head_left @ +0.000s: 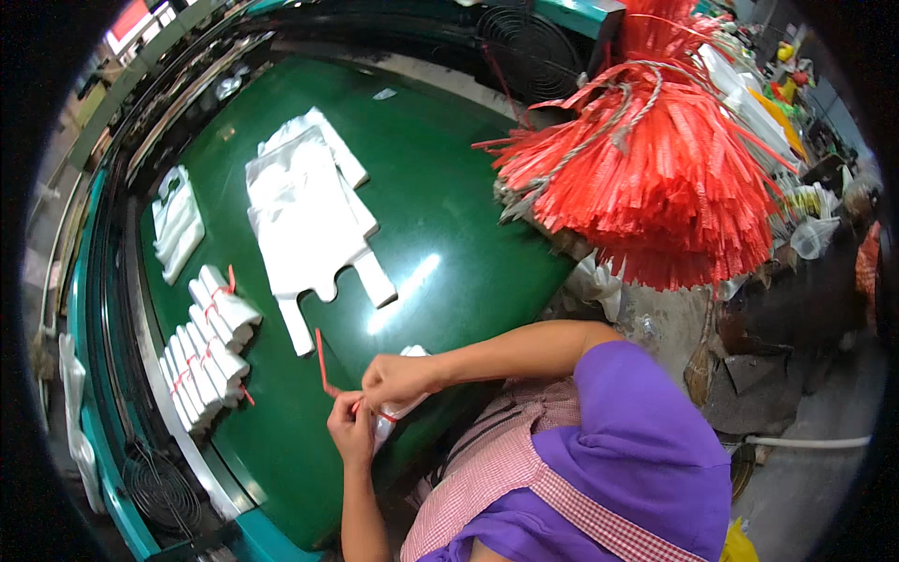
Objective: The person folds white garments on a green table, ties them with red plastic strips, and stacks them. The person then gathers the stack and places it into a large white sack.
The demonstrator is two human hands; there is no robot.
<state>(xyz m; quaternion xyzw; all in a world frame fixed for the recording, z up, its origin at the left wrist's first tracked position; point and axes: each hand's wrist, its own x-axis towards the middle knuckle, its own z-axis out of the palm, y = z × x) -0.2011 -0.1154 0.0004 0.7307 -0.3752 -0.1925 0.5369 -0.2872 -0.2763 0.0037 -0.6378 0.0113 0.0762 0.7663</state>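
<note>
Close to my body, a folded bundle of white plastic bags point(405, 407) lies at the near edge of the green table, partly hidden by my right hand and forearm. A thin red plastic strip point(323, 363) runs around it, one end sticking up past my fingers. My left hand point(351, 433) is closed, pinching the strip beside the bundle. Just above it my right hand point(401, 377) is also closed, fingertips on the strip and almost touching the left. The crossing of the strip is covered by my fingers.
A stack of flat white T-shirt bags point(304, 211) lies mid-table. To its left are several rolled bundles tied with red strips point(201, 365) and a folded white bag pile point(178, 225). A thick bunch of red strips point(655, 169) hangs at the right. Teal machine rails border the table point(449, 187).
</note>
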